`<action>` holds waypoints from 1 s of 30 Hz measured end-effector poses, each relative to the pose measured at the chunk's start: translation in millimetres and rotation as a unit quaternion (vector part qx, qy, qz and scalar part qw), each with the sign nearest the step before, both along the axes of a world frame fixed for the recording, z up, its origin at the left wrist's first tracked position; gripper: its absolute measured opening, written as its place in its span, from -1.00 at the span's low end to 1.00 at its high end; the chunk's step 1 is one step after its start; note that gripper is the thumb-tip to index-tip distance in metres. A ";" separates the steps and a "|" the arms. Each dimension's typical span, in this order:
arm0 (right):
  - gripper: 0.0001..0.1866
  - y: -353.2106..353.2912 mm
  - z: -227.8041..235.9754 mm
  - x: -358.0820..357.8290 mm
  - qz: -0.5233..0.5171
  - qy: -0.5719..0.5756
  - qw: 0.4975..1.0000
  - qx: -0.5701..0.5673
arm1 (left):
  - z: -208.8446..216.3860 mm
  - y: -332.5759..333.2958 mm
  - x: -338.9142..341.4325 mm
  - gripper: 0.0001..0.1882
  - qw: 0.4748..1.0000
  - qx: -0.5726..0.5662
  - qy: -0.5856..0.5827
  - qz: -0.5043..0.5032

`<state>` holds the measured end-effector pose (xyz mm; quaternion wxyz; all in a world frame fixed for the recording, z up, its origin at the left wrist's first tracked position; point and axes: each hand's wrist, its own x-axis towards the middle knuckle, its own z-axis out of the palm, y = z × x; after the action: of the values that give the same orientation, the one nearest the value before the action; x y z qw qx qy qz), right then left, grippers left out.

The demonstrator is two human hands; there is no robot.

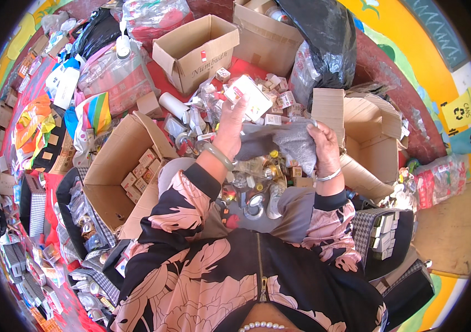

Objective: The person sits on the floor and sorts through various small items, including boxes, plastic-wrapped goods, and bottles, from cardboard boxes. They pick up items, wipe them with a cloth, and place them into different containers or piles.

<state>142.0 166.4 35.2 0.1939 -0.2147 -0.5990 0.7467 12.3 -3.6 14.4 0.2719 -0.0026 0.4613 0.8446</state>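
My left hand [231,126] is closed around the lower left edge of a flat white box [253,99] with small coloured prints, thumb on top. In my right hand [324,145], the fingers pinch the edge of a thin grey sheet [293,143], perhaps a bag or cloth. That sheet hangs across between both hands; whether the left fingers also touch it is hidden. Below it, between my knees, lies a heap of small glass bottles and jars [255,182]. Just beyond the white box, many small printed cartons [286,99] are piled up.
Cardboard boxes surround me: one [196,52] ahead, one [119,171] at left holding small cartons, one [371,130] at right. A black plastic bag [329,41] stands far right. A checkered bin [382,235] with cartons sits at my right. Clutter covers the left floor.
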 end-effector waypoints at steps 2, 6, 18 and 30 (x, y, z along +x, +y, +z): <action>-0.88 15.7 -0.8 9.0 -0.005 0.084 0.993 -0.085 | -4.0 -3.4 -5.3 -0.23 0.997 0.002 0.035 -0.062; -0.32 11.2 28.2 16.1 0.031 0.232 0.963 -0.136 | -14.2 0.7 -5.2 -0.33 0.975 0.179 0.031 -0.127; -0.73 -38.7 13.7 -16.9 0.157 0.105 0.735 0.652 | 4.0 2.1 40.7 -0.54 0.924 0.280 0.014 -0.259; -0.71 -45.3 -8.6 -30.9 -0.107 0.108 0.911 0.383 | -19.5 6.9 25.7 -0.54 0.909 0.216 -0.055 -0.352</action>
<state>111.2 121.1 26.6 0.4034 -0.1047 -0.7879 0.4533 38.0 3.3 -5.1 0.5701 0.1723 0.2234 0.7716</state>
